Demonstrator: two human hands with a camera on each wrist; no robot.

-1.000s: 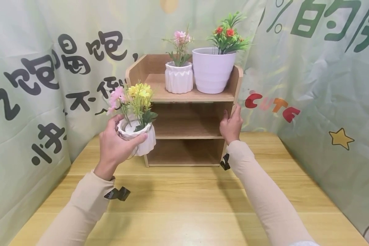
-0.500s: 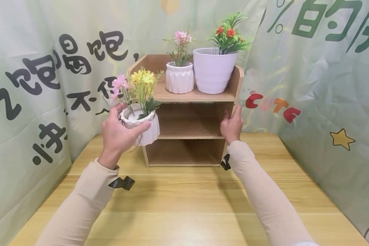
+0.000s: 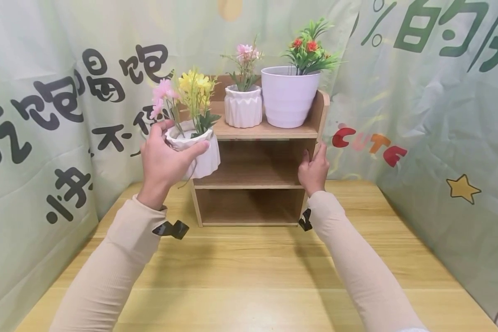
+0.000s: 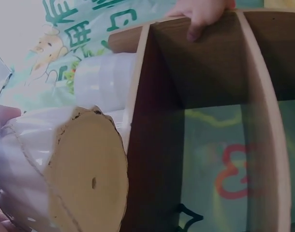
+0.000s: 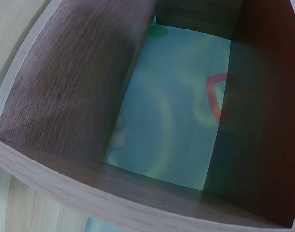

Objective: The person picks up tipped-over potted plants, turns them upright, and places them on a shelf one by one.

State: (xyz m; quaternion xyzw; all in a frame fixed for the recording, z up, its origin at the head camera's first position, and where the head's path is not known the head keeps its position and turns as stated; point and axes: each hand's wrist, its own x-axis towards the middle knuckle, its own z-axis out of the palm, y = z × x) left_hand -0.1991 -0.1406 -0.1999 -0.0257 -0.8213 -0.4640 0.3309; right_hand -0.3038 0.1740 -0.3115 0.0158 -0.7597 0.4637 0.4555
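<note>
My left hand (image 3: 163,161) grips a white fluted flowerpot (image 3: 205,157) with pink and yellow flowers (image 3: 196,90), held in the air before the left side of a wooden shelf (image 3: 249,186). In the left wrist view the pot's tan underside (image 4: 92,179) shows, with a thin string across it. My right hand (image 3: 314,170) holds the front edge of the shelf's right side panel. On the top board stand a small white fluted pot (image 3: 243,107) with pink flowers and a larger white pot (image 3: 289,99) with red flowers and green leaves.
The shelf stands at the back of a wooden table (image 3: 249,276), with two lower compartments under the top board. Printed cloth (image 3: 33,138) hangs behind and along both sides. The top board's raised right side (image 3: 321,110) borders the larger pot.
My left hand has lifted the flowerpot up and slightly to the right, from beside the lower compartments to near the top board's height. My right hand has stayed on the side panel.
</note>
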